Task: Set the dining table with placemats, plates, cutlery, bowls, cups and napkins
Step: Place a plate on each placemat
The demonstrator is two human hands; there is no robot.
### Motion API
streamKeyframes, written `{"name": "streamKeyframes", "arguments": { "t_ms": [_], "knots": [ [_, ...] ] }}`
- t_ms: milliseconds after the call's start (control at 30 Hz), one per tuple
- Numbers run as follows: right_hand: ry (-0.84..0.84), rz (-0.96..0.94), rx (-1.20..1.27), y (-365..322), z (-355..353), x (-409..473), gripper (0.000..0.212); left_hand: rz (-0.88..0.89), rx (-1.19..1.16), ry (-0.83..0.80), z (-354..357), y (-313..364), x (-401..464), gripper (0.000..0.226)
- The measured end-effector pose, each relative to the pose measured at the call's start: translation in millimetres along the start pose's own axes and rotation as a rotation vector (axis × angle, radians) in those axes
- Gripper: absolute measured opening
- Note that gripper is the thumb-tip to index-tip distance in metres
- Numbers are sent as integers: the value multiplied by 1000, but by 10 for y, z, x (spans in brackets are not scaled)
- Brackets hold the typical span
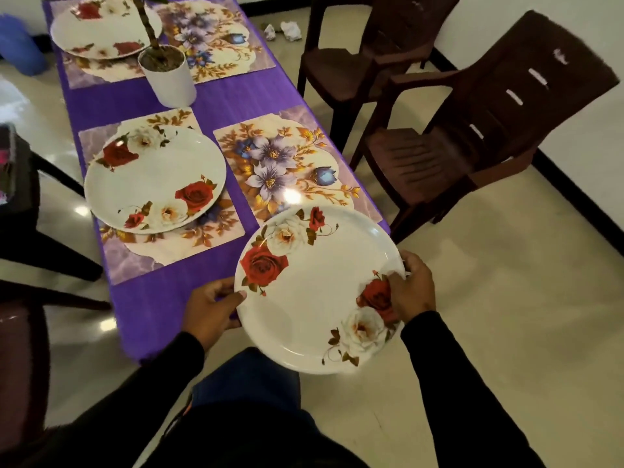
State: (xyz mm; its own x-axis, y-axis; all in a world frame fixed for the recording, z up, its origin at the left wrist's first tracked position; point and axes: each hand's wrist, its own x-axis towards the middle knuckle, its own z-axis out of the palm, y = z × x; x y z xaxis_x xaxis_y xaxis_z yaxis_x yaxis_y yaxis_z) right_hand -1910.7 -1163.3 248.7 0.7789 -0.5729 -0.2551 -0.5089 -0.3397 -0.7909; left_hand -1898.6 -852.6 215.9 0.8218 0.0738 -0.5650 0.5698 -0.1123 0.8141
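I hold a white plate with red and white roses (317, 298) in the air at the table's near right corner. My left hand (211, 312) grips its left rim, thumb on top. My right hand (410, 287) grips its right rim. Just beyond the plate lies a bare floral placemat (287, 163) on the purple tablecloth (216, 103). A second rose plate (155, 179) rests on the near left placemat (175, 244). A third rose plate (104, 27) sits on the far left placemat. The far right placemat (216, 38) is bare.
A white pot with a plant stem (169, 76) stands mid-table. Two brown plastic chairs (472, 130) stand to the right, and dark chairs (20, 211) to the left. A blue bin (18, 45) and crumpled paper (290, 30) are on the floor.
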Motion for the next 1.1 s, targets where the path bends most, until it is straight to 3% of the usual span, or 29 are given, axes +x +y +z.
{"name": "streamKeyframes", "arguments": {
  "t_ms": [367,567,733,833,900,1100],
  "knots": [
    [-13,24,-63,-359,-79,1394,40,-122,-99,176,909,254,749,29],
    [-138,-32,-138,-659,-62,2161,45,-137,-160,309,1301,564,1160,28],
    [-381,-174,-185,-896,178,2908,45,-197,-256,460,1713,647,1329,25],
    [-559,-297,-247,-1040,467,3438,44,-250,-351,584,2024,553,1401,36],
    [-657,-396,-291,-1193,694,3699,45,-251,-457,651,2246,607,1375,28],
    [-981,-535,-344,-1713,1397,3893,41,-285,-818,885,2776,763,1223,47]
  ]
}}
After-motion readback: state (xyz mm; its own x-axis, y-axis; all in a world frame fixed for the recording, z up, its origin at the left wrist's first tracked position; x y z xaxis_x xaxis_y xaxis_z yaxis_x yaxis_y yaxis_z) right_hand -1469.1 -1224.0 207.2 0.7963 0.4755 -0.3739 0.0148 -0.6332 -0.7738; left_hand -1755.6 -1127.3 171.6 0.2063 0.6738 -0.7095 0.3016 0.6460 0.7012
